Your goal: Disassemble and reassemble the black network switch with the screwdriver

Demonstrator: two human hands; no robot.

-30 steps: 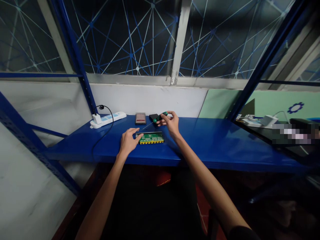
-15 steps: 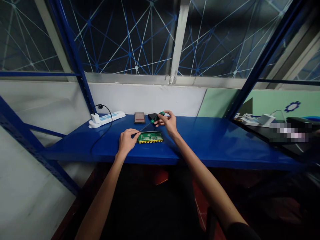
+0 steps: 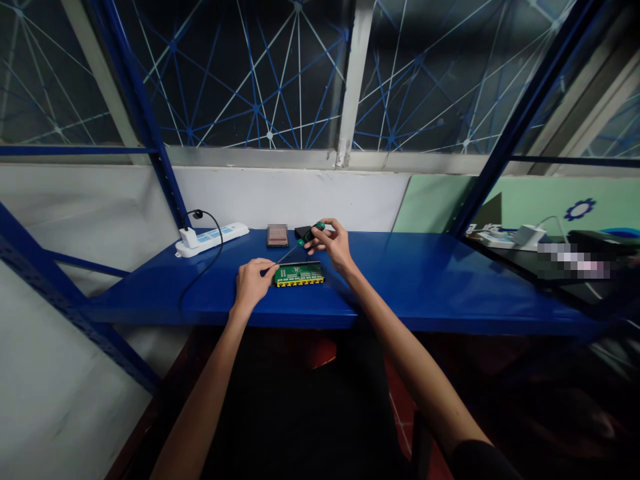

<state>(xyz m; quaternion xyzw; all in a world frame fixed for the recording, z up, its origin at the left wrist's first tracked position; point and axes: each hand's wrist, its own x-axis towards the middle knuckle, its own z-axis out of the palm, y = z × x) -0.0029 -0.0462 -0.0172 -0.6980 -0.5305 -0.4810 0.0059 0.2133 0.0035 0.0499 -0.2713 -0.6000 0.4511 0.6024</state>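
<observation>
Grips a green-and-black-handled screwdriver (image 3: 311, 235) in the curled right hand (image 3: 338, 247); pinches its thin shaft (image 3: 288, 254) in the closed left hand (image 3: 253, 283), beside the green, yellow-edged circuit board (image 3: 300, 273) on the blue table (image 3: 400, 280).

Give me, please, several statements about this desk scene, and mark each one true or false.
1. The right hand holds the green handle of the screwdriver. True.
2. The left hand rests on the power strip. False: its fingertips meet at the screwdriver's shaft.
3. The board has its yellow edge toward the window. False: that edge faces the person.
4. A white plug sits in the power strip. True.
5. The power strip is right of the board. False: it is left.
</observation>
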